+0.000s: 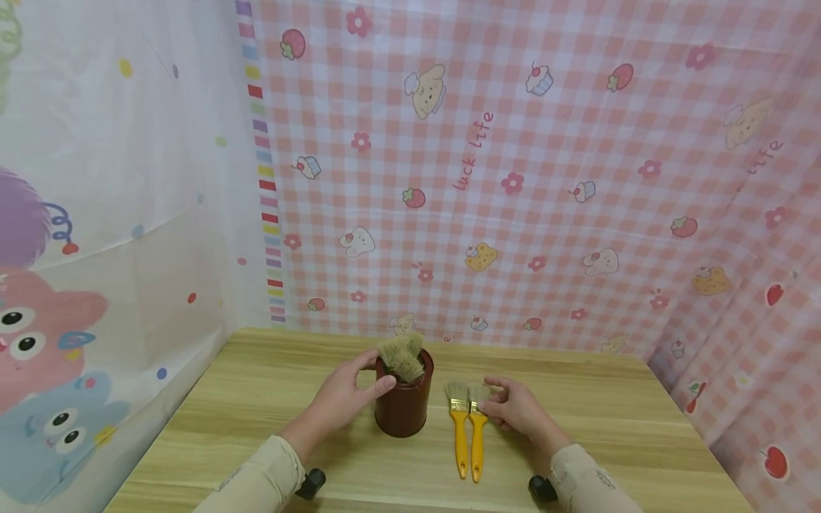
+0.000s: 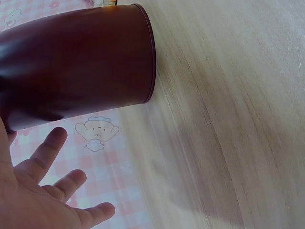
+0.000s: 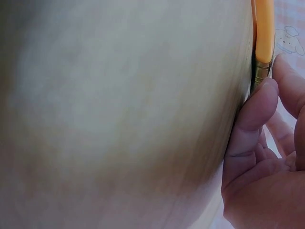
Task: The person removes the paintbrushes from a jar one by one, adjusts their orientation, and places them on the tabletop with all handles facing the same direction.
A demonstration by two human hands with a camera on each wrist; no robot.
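Observation:
A dark brown cylindrical holder stands upright on the table, with pale bristle heads sticking out of its top. My left hand holds it near the rim between thumb and forefinger; in the left wrist view the other fingers spread away from its side. To the right, two paintbrushes with yellow handles lie side by side, bristles pointing away from me. The left paintbrush lies untouched. At the right paintbrush, the thumb and forefinger of my right hand pinch it around the metal band and bristles.
The wooden table ends at a pink checked cloth hanging behind it. A white printed cloth hangs on the left. Black wrist devices show below both sleeves.

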